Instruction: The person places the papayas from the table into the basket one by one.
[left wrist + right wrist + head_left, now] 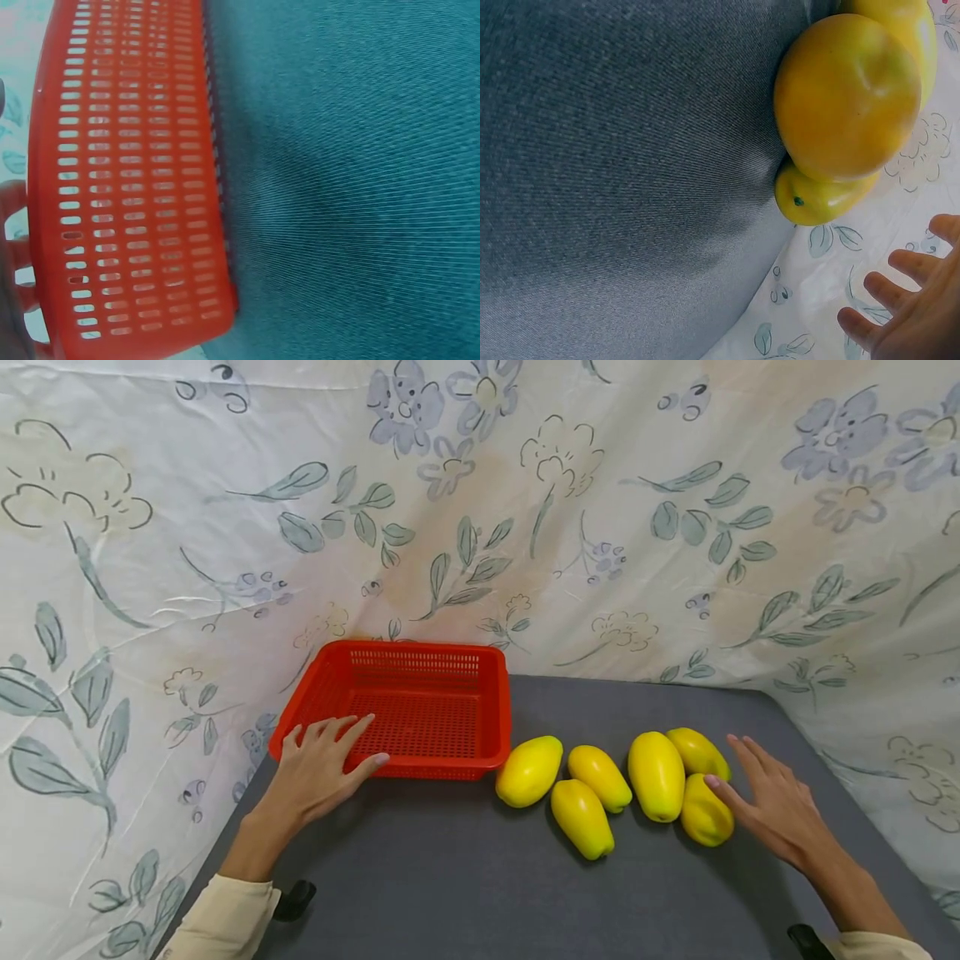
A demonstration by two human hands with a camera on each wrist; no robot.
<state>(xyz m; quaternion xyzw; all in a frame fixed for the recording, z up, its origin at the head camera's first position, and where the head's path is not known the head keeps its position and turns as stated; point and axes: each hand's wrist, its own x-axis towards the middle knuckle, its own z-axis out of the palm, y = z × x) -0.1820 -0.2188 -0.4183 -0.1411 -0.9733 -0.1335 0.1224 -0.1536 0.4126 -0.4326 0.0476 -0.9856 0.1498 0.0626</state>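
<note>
A red plastic basket [435, 767] with slotted walls stands at the back left of the grey table. My left hand [318, 772] hovers by its front left corner, fingers spread and loosely bent; whether they touch the rim I cannot tell. In the left wrist view the basket's slotted side [135, 165] fills the left part, with my fingers [19, 255] beyond its rim. Several yellow mangoes lie right of the basket, including a large one [656, 777] and a rounder one [707, 810]. Beside the rightmost group, my right hand [776, 806] is spread, holding nothing.
A floral cloth [570, 552] hangs behind and along the sides of the grey table [465, 885]. One mango [529, 772] lies against or very near the basket's front right corner. Dark straps [295, 902] show at both wrists, by cream sleeves.
</note>
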